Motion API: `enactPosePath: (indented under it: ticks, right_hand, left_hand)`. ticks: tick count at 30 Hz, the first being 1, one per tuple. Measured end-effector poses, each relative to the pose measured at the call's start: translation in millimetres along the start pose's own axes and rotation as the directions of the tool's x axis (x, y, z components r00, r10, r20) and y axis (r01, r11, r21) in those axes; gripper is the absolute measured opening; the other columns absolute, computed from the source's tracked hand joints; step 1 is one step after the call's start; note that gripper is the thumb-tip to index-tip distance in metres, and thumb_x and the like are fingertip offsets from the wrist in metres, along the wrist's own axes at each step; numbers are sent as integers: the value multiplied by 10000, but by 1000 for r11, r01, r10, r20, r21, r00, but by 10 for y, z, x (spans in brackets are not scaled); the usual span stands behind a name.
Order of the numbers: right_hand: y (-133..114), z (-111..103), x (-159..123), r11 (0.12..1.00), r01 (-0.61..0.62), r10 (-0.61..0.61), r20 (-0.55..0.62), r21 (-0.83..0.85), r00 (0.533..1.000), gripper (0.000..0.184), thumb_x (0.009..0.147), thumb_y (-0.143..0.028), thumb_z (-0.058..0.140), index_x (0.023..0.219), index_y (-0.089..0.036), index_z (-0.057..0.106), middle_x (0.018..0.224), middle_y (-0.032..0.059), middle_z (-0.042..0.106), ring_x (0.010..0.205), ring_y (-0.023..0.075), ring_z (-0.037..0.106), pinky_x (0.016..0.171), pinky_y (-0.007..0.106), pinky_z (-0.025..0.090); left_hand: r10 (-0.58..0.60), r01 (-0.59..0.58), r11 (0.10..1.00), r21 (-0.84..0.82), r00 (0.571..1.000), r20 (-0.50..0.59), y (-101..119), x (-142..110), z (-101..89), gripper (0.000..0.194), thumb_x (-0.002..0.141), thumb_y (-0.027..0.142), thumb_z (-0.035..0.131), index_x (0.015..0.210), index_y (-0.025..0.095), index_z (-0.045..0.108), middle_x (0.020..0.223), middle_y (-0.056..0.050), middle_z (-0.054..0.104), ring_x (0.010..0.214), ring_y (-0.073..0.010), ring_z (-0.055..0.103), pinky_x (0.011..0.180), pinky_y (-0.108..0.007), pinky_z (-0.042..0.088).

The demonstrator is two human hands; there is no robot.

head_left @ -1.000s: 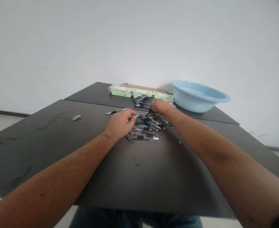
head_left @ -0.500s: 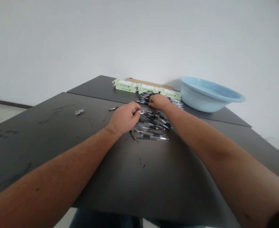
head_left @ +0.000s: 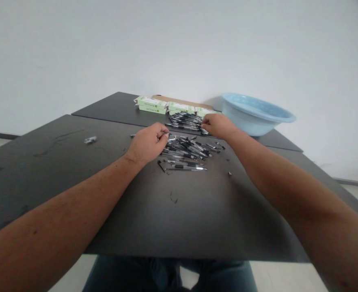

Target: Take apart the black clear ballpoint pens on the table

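Beside the near heap of clear-and-black pens (head_left: 186,148), my left hand (head_left: 148,142) is closed in a pinch. A slim pen (head_left: 132,135) shows past its far side and seems to run through to the fingertips, its middle hidden by the hand. My right hand (head_left: 218,125) has its fingers curled together at the right end of the far pile of pens (head_left: 185,120). Whatever its fingertips grip is hidden among the pen ends. Pens in the far pile lie roughly side by side; those in the near heap are jumbled.
Green-and-white boxes (head_left: 151,106) stand in a row behind the pens, before a brown cardboard piece (head_left: 179,100). A light blue basin (head_left: 255,117) sits at the back right. Small clear parts (head_left: 90,140) lie left on the dark table (head_left: 179,219), and a tiny piece (head_left: 229,173) lies right.
My right hand has moved right from over the far pile to its right end, uncovering more pens. The left hand stays beside the near heap. The whole view has shifted slightly.
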State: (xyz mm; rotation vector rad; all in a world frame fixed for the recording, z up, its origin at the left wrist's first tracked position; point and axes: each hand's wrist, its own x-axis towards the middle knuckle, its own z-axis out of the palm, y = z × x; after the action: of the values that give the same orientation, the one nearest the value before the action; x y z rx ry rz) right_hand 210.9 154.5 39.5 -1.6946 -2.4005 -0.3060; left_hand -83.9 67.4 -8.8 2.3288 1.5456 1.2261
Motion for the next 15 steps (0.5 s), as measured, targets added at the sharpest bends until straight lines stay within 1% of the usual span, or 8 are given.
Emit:
enactPosePath:
  ticks: [3,5,7,10,15]
  right_hand:
    - [95,-161,-341,999,-25,24,4,41,1000,243,931,-357,599,1033,-211,765,982,64,789,878,218,698,780,309,483]
    - [92,-198,-506,995,-46,43,39,90,998,243,925,-350,601,1029,-205,765,955,60,788,836,210,697,750,307,483]
    - [33,-183,-594,992,-49,41,75,116,996,234,913,-343,612,1024,-207,768,945,55,789,825,206,697,742,304,485]
    - [-118,-104,-600,994,-20,7,117,112,993,223,886,-348,650,1020,-218,772,963,51,793,849,209,703,752,299,492]
    - [-340,43,-478,998,3,-14,175,67,985,230,829,-314,692,1023,-234,786,1010,70,797,903,250,717,786,327,515]
  left_hand:
    - [-4,4,1000,2,1000,7,1,11,1,251,921,343,571,1082,198,697,800,-27,718,717,-181,637,698,-296,470]
    - [-6,6,1000,5,1000,2,8,18,2,252,917,343,574,1075,196,702,790,-28,713,709,-181,630,692,-294,464]
    - [-6,6,1000,6,1000,-5,14,21,2,253,916,342,574,1072,194,706,781,-28,708,705,-181,624,690,-292,460]
    - [-11,11,1000,11,1000,-13,15,21,-1,250,911,337,580,1071,196,710,775,-26,698,710,-181,622,694,-289,458]
    - [-44,45,999,11,999,-28,1,16,-23,255,917,351,578,1073,196,708,754,-21,684,686,-174,602,684,-281,455]
